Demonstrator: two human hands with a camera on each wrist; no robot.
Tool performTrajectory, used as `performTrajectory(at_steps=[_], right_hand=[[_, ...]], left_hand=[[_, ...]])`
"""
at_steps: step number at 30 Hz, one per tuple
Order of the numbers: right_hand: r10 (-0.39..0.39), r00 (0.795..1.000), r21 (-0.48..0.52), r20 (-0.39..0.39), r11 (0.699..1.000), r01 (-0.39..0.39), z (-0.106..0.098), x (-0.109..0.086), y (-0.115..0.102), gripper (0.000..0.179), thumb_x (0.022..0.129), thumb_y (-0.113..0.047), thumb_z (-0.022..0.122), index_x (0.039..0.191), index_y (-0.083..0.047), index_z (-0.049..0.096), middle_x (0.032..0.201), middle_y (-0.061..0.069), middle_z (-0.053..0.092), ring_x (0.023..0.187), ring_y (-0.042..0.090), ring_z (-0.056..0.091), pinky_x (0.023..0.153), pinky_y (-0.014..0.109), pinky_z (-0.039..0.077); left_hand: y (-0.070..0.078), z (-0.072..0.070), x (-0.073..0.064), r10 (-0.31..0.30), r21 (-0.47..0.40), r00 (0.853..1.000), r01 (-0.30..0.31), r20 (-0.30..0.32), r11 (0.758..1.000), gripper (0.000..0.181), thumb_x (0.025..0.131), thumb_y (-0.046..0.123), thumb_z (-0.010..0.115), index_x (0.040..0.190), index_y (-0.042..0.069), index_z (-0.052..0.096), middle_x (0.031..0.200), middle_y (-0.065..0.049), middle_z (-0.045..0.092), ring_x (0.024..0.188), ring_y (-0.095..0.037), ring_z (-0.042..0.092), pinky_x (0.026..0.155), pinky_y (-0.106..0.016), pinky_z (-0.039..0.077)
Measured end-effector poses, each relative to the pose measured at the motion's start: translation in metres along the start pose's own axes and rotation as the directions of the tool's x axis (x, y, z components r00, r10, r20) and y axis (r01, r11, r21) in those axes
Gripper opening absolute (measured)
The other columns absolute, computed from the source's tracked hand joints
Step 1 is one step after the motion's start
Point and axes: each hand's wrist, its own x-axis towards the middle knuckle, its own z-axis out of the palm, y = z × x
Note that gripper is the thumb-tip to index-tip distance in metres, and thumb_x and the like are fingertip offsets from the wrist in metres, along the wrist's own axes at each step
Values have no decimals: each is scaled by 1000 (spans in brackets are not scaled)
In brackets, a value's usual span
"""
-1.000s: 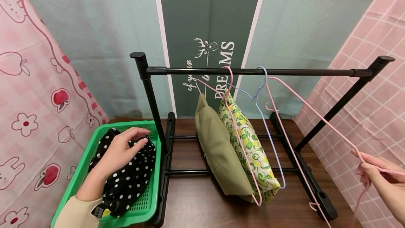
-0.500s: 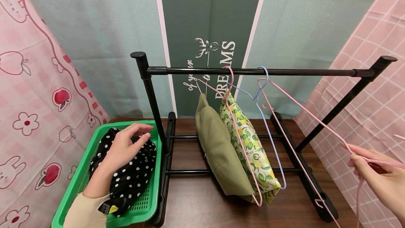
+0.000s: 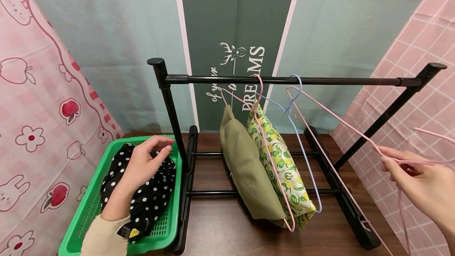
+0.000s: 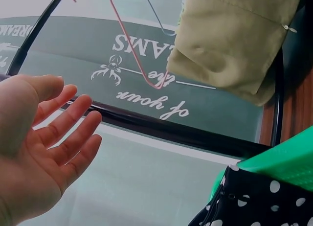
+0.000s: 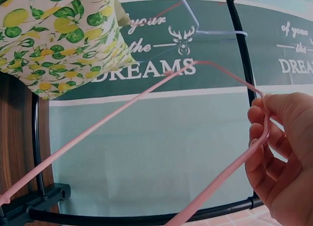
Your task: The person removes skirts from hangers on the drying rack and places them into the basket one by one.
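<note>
1. Table [image 3: 220, 232]: the green basket [image 3: 168, 236] stands at the left edge, its right rim just beside the left foot of the rack [image 3: 355, 81].
2. Rack rail: the hooked pink hanger [image 3: 271, 161], with the olive cloth [image 3: 249, 169], and the blue hanger [image 3: 302, 147], with the lemon-print cloth [image 3: 279, 161], hang near mid-rail. A wide gap separates the blue hanger's hook from the right post.
3. Right hand [image 3: 421, 177]: fingers and thumb pinch the loose pink hanger [image 5: 220, 181] near the rack's right end. Its far corner lies below the rail, overlapping the blue hanger in the head view; contact cannot be determined.
4. Left hand [image 3: 145, 165]: fingers loosely curved, thumb spread away, above the basket's rear right corner and the polka-dot cloth [image 3: 151, 200] inside.
</note>
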Motion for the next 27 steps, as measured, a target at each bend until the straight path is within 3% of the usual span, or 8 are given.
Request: performTrajectory(at_steps=[3, 6, 9, 15, 27], right_hand=[[30, 999, -63, 30, 998, -28, 0, 8, -2, 23, 80, -3, 66, 102, -6, 71, 66, -42, 48, 47, -16, 41, 40, 11, 30], [55, 996, -94, 70, 994, -48, 0, 15, -4, 23, 82, -7, 66, 104, -12, 72, 56, -32, 46, 44, -12, 37, 38, 15, 26], [17, 995, -131, 95, 991, -5, 3, 23, -7, 22, 82, -8, 67, 103, -11, 72, 50, -21, 40, 42, -8, 31, 38, 18, 21], [-73, 991, -174, 110, 980, 91, 10, 40, -10, 17, 82, -10, 66, 98, -9, 73, 50, -18, 37, 43, -8, 27, 40, 16, 19], [-81, 982, -222, 172, 968, 119, 22, 68, -19, 19, 86, -19, 62, 101, -13, 73, 46, -10, 34, 38, -1, 22, 37, 21, 18]], left_hand=[[2, 2, 1, 5, 5, 1000, -5, -16, 1000, 19, 90, 15, 60, 109, 16, 64, 101, 2, 65, 83, -2, 56, 61, -24, 46], [4, 4, 2, 5, -4, 1000, -5, -25, 1000, 19, 90, 14, 60, 109, 17, 65, 102, 4, 65, 83, -3, 57, 64, -23, 45], [5, 6, 3, -3, -18, 1000, 2, -29, 1000, 19, 90, 15, 59, 109, 17, 65, 103, 4, 64, 83, -3, 57, 66, -22, 46], [7, 9, 5, -23, -59, 999, 21, -32, 998, 18, 91, 16, 59, 108, 17, 65, 103, 4, 65, 83, -3, 57, 68, -18, 46], [9, 20, 4, -54, -138, 998, 52, -10, 989, 18, 93, 18, 56, 108, 14, 65, 102, 4, 65, 82, -4, 59, 72, -24, 48]])
